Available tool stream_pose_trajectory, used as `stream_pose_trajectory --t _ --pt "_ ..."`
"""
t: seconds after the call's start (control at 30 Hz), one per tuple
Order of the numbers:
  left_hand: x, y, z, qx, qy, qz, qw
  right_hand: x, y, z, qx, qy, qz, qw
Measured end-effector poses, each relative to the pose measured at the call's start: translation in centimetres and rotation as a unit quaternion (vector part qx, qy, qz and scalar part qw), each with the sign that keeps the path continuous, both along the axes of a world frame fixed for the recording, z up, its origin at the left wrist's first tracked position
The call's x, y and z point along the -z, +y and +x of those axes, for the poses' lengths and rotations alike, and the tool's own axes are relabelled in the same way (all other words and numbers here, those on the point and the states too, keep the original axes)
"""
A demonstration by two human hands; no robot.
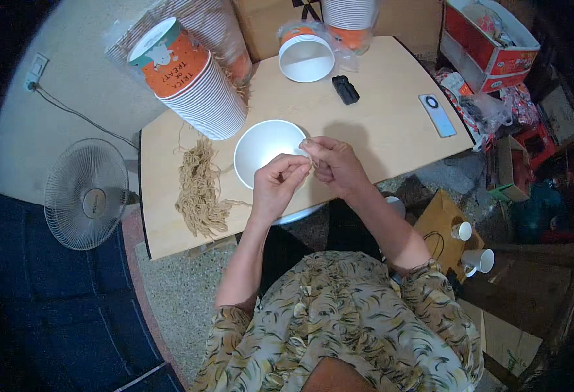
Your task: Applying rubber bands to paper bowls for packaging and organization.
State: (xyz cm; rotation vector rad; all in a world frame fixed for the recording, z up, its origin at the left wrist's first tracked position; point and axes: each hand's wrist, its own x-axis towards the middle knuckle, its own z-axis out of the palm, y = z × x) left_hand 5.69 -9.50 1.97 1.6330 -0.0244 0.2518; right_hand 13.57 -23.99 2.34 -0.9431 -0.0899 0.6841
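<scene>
Over the near edge of the table my left hand [280,179] and my right hand [334,163] meet, both with fingers pinched. Between the fingertips shows a bit of thin beige twine; most of it is hidden by the fingers. Just beyond them, partly covered by the left hand, is a white paper bucket [261,147] with its open mouth showing. To its left lies a loose heap of beige twine strands [199,189], with one strand trailing toward my left wrist. A tall nested stack of paper buckets [202,101], orange-printed at its end, leans behind the heap.
More buckets [305,59] in clear plastic stand at the back. A black object [345,90] and a phone [437,115] lie on the table [391,85]. On the left is a fan [87,196]; right of the table are a red carton [489,49] and white cups [478,261].
</scene>
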Motion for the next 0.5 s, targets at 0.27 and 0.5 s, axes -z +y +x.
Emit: stream_pose_trajectory --t 0.27,0.5 --pt "0.4 0.0 -0.1 -0.056 -0.022 0.011 0.998 0.2 0.6 -0.6 0.015 -0.026 -0.03 0.999" --pt "-0.1 -0.4 -0.2 -0.108 -0.099 0.061 0.987 0.1 1.1 -1.3 0.045 -0.049 -0.041 0.997"
